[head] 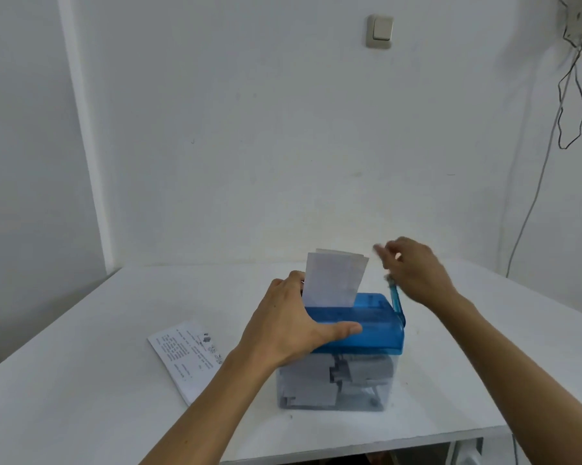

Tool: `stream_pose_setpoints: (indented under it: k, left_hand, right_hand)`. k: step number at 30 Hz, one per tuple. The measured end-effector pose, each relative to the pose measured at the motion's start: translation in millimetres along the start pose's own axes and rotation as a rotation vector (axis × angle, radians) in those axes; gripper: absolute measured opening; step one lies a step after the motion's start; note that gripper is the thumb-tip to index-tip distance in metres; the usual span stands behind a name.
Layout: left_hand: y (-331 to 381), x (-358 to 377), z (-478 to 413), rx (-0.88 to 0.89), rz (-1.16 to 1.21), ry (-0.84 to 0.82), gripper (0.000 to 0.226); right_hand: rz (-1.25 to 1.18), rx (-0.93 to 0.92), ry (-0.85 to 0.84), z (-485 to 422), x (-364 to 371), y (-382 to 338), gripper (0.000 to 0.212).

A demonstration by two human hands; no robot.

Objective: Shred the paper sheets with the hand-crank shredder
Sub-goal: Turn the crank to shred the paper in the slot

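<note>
A stack of printed sheets [185, 357] is lying on the white table [81, 397], left of the blue hand-crank shredder [373, 330]. The left hand [283, 327] is gripping the shredder's lid, thumb along its front. A folded paper sheet [333, 280] is standing upright in the shredder's slot. At the shredder's right end, the blurred right hand [417, 270] is hovering at the crank [396, 300]; its grip cannot be told.

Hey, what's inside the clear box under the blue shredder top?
Grey-white paper pieces fill the clear box; the left hand gripping the blue top hides its upper left corner.
</note>
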State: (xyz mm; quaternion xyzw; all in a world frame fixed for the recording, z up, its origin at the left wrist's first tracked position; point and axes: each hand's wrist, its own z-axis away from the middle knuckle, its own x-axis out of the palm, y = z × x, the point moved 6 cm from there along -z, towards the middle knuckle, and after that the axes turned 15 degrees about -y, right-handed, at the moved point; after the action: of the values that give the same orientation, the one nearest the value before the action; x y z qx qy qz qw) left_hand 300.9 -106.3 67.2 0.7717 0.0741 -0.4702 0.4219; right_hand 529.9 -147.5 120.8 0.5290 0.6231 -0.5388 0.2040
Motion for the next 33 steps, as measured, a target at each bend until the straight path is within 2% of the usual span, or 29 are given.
stream_pose_setpoints:
  k: [3,5,8,11,13,16,19,21,26,29,33]
  left_hand:
    - [-0.2,-0.5,0.5,0.009,-0.02,0.016,0.1]
    - [0.6,-1.3,0.9,0.008,-0.066,0.022,0.098]
    - [2.2,-1.7,0.8,-0.03,-0.129,0.035,0.098]
    - [2.2,-2.0,1.3,-0.057,-0.144,0.034,0.097]
    - [2.1,-2.5,1.3,-0.064,-0.14,0.028,0.096]
    - [1.9,-2.1,1.0,-0.073,-0.125,0.015,0.094]
    - [-1.7,-1.2,1.2,-0.095,-0.064,0.006,0.095]
    - [-3.0,-0.4,2.5,-0.088,-0.038,-0.001,0.095]
    - [-2.4,-0.5,2.5,-0.044,0.019,-0.018,0.091]
    - [-2.2,-0.6,1.7,-0.012,0.068,-0.021,0.083]
    - [-2.0,-0.9,0.8,-0.002,0.065,-0.013,0.08]
  right_hand:
    - [-0.097,0.105,-0.134,-4.3,43.2,23.0,0.052]
    - [-0.085,0.151,-0.253,15.1,74.5,40.9,0.042]
    - [-0.242,0.195,-0.266,58.1,90.2,58.9,0.027]
    - [-0.443,0.231,-0.205,92.8,81.9,55.8,0.048]
    - [-0.459,0.199,-0.217,110.0,71.1,48.1,0.051]
    - [-0.469,0.075,-0.291,127.2,48.9,34.2,0.036]
    - [-0.223,-0.029,-0.509,127.4,33.1,23.9,0.028]
    - [-0.18,-0.084,-0.574,120.3,21.7,16.1,0.03]
    - [-0.185,-0.19,-0.352,81.3,-24.7,1.6,0.042]
    - [-0.158,-0.2,-0.195,48.8,-26.1,5.3,0.039]
    - [-0.149,-0.177,-0.109,14.1,-3.3,11.8,0.024]
